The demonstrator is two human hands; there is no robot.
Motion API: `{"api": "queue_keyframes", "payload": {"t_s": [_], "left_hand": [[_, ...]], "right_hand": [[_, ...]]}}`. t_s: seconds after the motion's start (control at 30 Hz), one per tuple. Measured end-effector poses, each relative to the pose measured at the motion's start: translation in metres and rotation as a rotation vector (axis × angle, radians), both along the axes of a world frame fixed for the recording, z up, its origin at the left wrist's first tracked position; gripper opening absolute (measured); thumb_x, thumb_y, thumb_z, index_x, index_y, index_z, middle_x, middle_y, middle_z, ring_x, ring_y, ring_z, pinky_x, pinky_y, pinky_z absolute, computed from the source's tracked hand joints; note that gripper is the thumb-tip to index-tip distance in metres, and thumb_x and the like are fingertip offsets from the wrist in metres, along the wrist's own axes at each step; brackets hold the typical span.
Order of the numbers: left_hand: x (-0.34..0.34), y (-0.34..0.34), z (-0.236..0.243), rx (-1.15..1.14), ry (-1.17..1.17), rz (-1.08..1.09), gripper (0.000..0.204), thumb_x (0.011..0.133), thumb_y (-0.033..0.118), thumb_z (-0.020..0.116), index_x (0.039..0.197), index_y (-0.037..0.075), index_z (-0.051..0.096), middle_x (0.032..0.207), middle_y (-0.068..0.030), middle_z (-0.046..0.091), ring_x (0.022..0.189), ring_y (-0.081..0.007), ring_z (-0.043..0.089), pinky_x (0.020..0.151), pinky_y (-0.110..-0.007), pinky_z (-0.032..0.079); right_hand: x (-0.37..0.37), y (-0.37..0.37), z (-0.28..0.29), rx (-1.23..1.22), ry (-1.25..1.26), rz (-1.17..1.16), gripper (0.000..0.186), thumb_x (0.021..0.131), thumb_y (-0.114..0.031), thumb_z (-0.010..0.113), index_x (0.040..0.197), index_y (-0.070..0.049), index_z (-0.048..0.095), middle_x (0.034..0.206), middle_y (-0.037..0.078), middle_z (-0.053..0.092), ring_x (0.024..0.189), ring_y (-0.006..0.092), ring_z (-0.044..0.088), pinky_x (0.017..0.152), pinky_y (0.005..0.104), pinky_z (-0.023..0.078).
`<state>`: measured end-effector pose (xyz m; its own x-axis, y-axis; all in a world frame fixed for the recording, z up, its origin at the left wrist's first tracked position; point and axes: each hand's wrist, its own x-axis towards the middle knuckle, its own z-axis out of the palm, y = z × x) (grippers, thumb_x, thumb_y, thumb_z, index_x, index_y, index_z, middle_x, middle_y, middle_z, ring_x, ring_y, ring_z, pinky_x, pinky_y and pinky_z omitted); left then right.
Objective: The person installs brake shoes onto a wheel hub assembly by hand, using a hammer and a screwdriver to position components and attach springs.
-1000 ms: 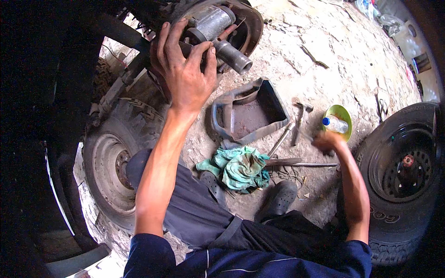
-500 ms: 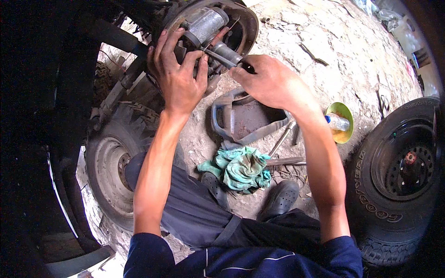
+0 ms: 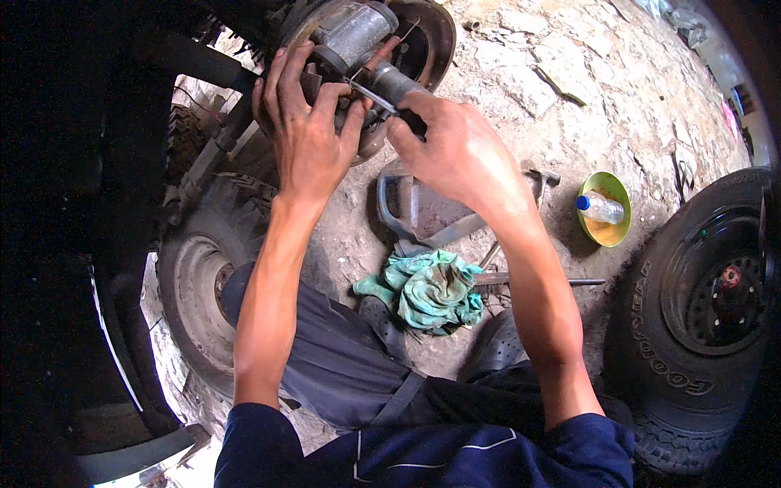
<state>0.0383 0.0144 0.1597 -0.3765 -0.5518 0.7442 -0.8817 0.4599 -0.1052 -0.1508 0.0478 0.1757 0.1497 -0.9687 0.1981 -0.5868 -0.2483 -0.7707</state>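
An opened drum brake assembly [image 3: 355,39] with a grey metal hub sits at the top, left of centre. A thin reddish spring-like part [image 3: 382,54] lies across it. My left hand [image 3: 309,146] grips the assembly's near left side. Its long fingers reach over the edge, while thumb and forefinger bend close to the tool's tip. From the right, my right hand [image 3: 455,150] is closed round the dark handle of a slim metal tool [image 3: 376,99]. That tool's shaft points into the brake parts beside my left thumb; its exact kind is hidden by my fingers.
Below the brake stands a cut-open plastic container [image 3: 393,213] with dark residue. A green rag [image 3: 439,289] and a long-handled brush [image 3: 496,278] lie nearer me. To the right are a green bowl [image 3: 618,187] holding a plastic bottle [image 3: 604,209], and a large tyre [image 3: 651,358]. Another wheel [image 3: 195,285] stands left.
My right hand and the tool have shifted slightly left and down, the tool's shaft now at a steeper slant. My left hand stays on the brake. The view has moved a little.
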Motion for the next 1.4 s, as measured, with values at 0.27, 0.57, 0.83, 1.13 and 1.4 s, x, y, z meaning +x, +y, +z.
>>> {"api": "queue_keyframes", "payload": {"t_s": [0.27, 0.57, 0.83, 1.13, 1.4], "left_hand": [[0.016, 0.017, 0.013, 0.037, 0.231, -0.124, 0.037, 0.077, 0.019, 0.072, 0.109, 0.005, 0.059, 0.135, -0.0193, 0.048, 0.126, -0.0361, 0.047, 0.106, -0.047, 0.034], [0.020, -0.007, -0.002, 0.256, 0.375, -0.141, 0.051, 0.096, 0.028, 0.029, 0.136, 0.000, 0.045, 0.143, -0.0232, 0.037, 0.137, -0.0318, 0.029, 0.113, -0.044, 0.023], [0.012, -0.009, -0.002, 0.243, 0.423, -0.128, 0.046, 0.099, 0.022, 0.027, 0.130, -0.002, 0.051, 0.132, -0.0173, 0.051, 0.130, -0.0302, 0.039, 0.113, -0.041, 0.024], [0.012, -0.004, 0.002, 0.291, 0.433, -0.171, 0.047, 0.101, 0.031, 0.031, 0.134, 0.003, 0.051, 0.144, -0.0187, 0.040, 0.140, -0.0327, 0.024, 0.115, -0.044, 0.018], [0.015, 0.009, 0.006, 0.277, 0.457, -0.115, 0.046, 0.101, 0.033, 0.037, 0.135, 0.005, 0.051, 0.146, -0.0232, 0.036, 0.144, -0.0344, 0.021, 0.115, -0.045, 0.020]], "right_hand": [[0.014, 0.008, -0.014, -0.066, -0.109, -0.027, 0.027, 0.087, -0.025, 0.056, 0.087, 0.002, 0.061, 0.070, 0.028, 0.063, 0.073, 0.0462, 0.065, 0.070, 0.0533, 0.053], [0.052, 0.020, -0.032, -0.030, -0.301, -0.070, 0.023, 0.091, -0.020, 0.054, 0.090, 0.002, 0.053, 0.064, 0.030, 0.058, 0.068, 0.0490, 0.062, 0.064, 0.0562, 0.049], [0.075, 0.050, -0.042, 0.229, -0.396, -0.006, 0.027, 0.094, -0.024, 0.051, 0.099, 0.002, 0.049, 0.067, 0.033, 0.059, 0.070, 0.0531, 0.060, 0.066, 0.0602, 0.047], [0.036, 0.040, -0.045, 0.295, -0.337, 0.027, 0.039, 0.092, -0.033, 0.058, 0.107, 0.003, 0.060, 0.078, 0.029, 0.063, 0.082, 0.0469, 0.065, 0.073, 0.0508, 0.048], [-0.043, -0.004, -0.015, 0.192, -0.114, -0.098, 0.051, 0.086, -0.050, 0.070, 0.073, -0.001, 0.062, 0.053, 0.006, 0.052, 0.051, 0.0136, 0.050, 0.051, 0.0352, 0.042]]}}
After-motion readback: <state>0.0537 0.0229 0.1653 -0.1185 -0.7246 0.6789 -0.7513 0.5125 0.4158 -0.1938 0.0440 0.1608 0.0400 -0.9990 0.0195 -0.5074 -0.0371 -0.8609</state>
